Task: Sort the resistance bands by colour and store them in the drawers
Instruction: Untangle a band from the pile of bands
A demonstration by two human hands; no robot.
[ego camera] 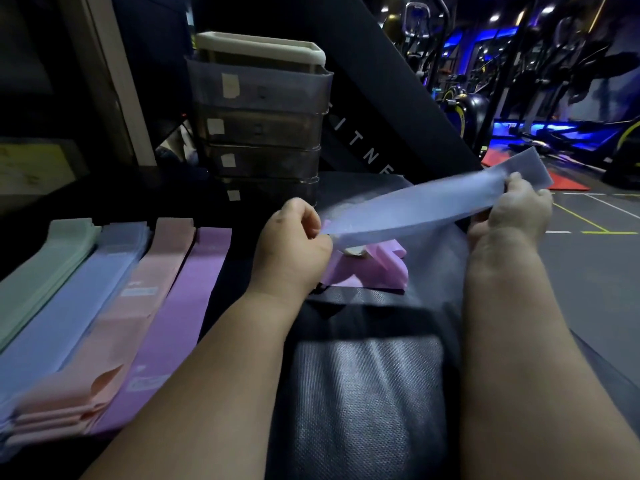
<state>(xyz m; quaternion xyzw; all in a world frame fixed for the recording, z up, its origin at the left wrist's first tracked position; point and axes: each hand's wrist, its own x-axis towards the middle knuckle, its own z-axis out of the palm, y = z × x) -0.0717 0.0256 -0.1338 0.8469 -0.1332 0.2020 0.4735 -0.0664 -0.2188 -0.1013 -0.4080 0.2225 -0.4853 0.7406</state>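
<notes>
A pale blue resistance band (426, 204) is stretched flat in the air between my two hands. My left hand (294, 244) pinches its near end and my right hand (516, 206) grips its far end. Under the band a crumpled purple band (374, 265) lies in a dark bag (367, 375). On the left, sorted stacks lie side by side: green (52, 265), blue (86, 292), pink (138, 306) and purple (180, 317). A smoky plastic drawer tower (263, 133) with several labelled drawers stands behind, all shut.
A white lid or tray (263, 46) tops the drawer tower. A black slanted panel with lettering (367, 147) rises behind it. Gym machines (519, 81) and a red mat (568, 183) fill the floor at the right.
</notes>
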